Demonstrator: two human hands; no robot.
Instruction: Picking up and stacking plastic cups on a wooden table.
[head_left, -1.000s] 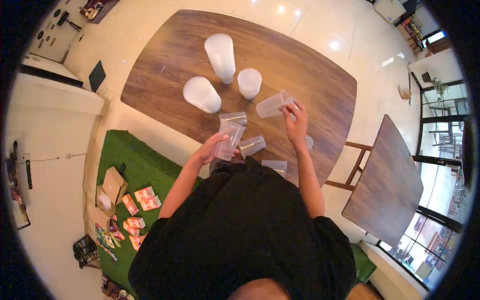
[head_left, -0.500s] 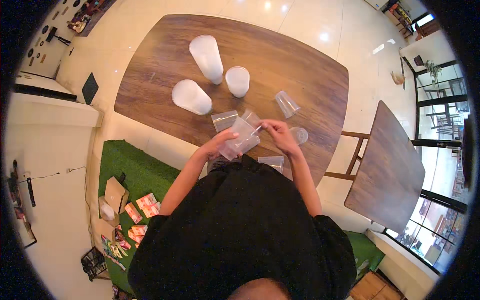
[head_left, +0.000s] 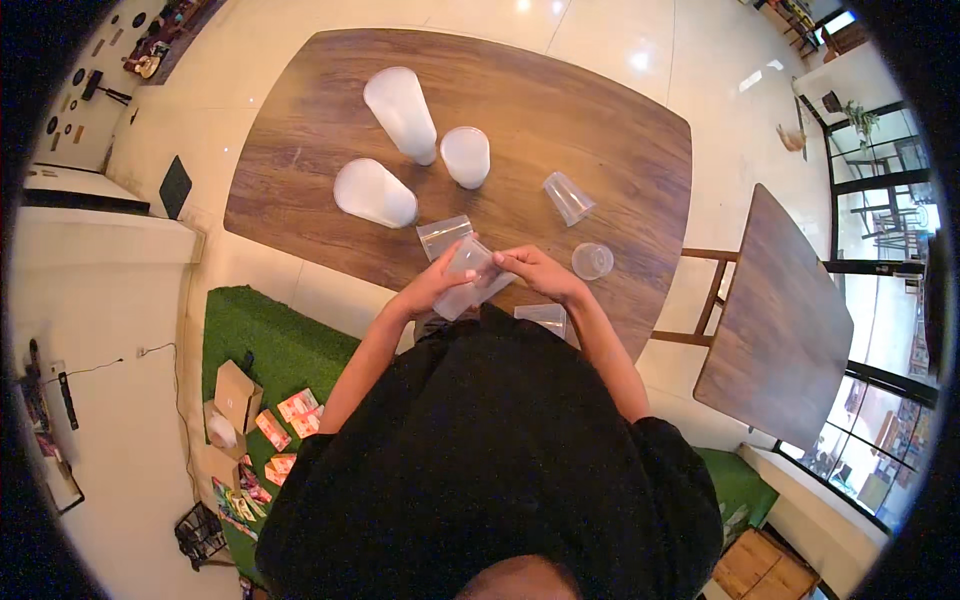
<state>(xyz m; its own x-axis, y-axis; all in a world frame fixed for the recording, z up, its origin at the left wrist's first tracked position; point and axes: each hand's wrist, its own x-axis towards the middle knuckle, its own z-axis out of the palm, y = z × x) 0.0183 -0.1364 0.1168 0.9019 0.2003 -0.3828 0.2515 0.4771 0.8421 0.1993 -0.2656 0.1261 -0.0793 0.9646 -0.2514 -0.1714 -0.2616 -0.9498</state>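
We are holding a clear plastic cup (head_left: 468,278) lying on its side between both hands, just above the near edge of the desk (head_left: 620,130), close to our body. The left hand (head_left: 432,285) is wrapping it from the left, fingers curled over the wall; the right hand (head_left: 530,270) is closing on its other end, so each grip is narrow and holding the cup. Whether this is one cup or a few nested together we cannot tell.

We are judging it to be very light and thin-walled: stiff enough at the rim and base, soft along the side, so a hard squeeze would likely buckle or crack it. The smooth plastic is probably slippery, and nested cups tend to stick. The rim and the base look like the best places to take hold, with light pressure, rather than the middle of the wall.

Just beyond the hands another clear cup (head_left: 443,235) is lying on the desk, touching or nearly touching the held one. A further clear piece (head_left: 541,317) is sitting at the desk's near edge below the right hand. To the right, a small cup (head_left: 591,261) is standing near the right hand, and a tilted cup (head_left: 568,197) is lying farther out. Well beyond, three frosted white stacks are resting: a tall one (head_left: 401,113), a short one (head_left: 466,156) and one lying over (head_left: 374,194). A second wooden table (head_left: 770,310) is standing apart at the right.
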